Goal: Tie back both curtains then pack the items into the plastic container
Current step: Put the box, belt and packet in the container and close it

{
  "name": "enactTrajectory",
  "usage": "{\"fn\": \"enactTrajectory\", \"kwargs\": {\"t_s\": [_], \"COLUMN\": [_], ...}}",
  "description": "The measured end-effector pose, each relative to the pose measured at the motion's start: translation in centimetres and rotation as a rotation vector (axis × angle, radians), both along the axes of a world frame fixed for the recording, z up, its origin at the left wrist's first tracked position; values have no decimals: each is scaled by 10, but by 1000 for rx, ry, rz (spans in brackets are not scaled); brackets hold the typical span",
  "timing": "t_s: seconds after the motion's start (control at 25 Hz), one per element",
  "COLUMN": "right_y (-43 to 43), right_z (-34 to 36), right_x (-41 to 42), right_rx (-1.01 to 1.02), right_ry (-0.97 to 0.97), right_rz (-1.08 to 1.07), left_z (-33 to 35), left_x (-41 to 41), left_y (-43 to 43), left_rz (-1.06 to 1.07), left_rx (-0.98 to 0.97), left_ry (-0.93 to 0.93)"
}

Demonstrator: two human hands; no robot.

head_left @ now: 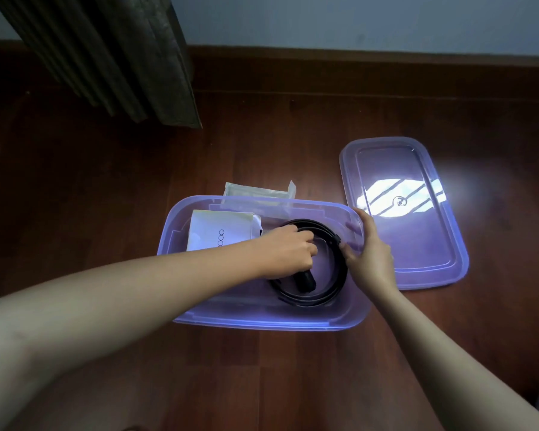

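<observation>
A translucent purple plastic container (262, 318) stands open on the wooden floor. Inside lies a coiled black belt (339, 272) with a dark cylindrical object (305, 279) in its middle, and a white box (218, 233) at the left end. My left hand (288, 251) reaches into the container with curled fingers holding the coil's left side. My right hand (371, 259) grips the container's right rim, thumb touching the coil. A white packet (259, 194) stands behind the container's far wall.
The purple lid (417, 265) lies flat on the floor to the right of the container, with window glare on it. A dark curtain (122, 57) hangs at the upper left. A pale wall and brown skirting board run along the back.
</observation>
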State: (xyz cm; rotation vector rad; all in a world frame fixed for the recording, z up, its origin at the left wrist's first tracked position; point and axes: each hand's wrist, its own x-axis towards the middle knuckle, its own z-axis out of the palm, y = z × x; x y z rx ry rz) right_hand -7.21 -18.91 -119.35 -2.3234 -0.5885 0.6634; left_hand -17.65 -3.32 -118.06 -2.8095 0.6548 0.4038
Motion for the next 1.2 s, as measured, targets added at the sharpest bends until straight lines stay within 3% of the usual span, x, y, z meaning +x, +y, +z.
{"fn": "enactTrajectory", "kwargs": {"t_s": [0.12, 0.24, 0.36, 0.44, 0.52, 0.6, 0.72, 0.96, 1.2], "right_y": [0, 0, 0, -1, 0, 0, 0, 0, -2], "right_z": [0, 0, -1, -2, -3, -4, -4, -3, -7], "right_x": [-1, -1, 0, 0, 0, 0, 1, 1, 4], "right_rx": [9, 17, 3, 4, 9, 15, 16, 16, 37], "right_ry": [1, -4, -9, -13, -22, -26, -28, -38, -34], "right_rz": [-3, -4, -3, -3, -1, -5, -14, -14, 2], "left_z": [-13, -1, 23, 29, 22, 11, -5, -13, 12], "left_x": [-5, 3, 30, 42, 45, 38, 29, 34, 34], "left_y": [0, 9, 37, 67, 98, 122, 138, 139, 129], "left_rz": [34, 153, 538, 818, 968, 1015, 1008, 1000, 922], "left_rx": [-43, -459, -731, -696, -531, -428, -389, -380, -534], "left_ry": [-57, -233, -435, -300, -49, 149, 266, 220, -173]}}
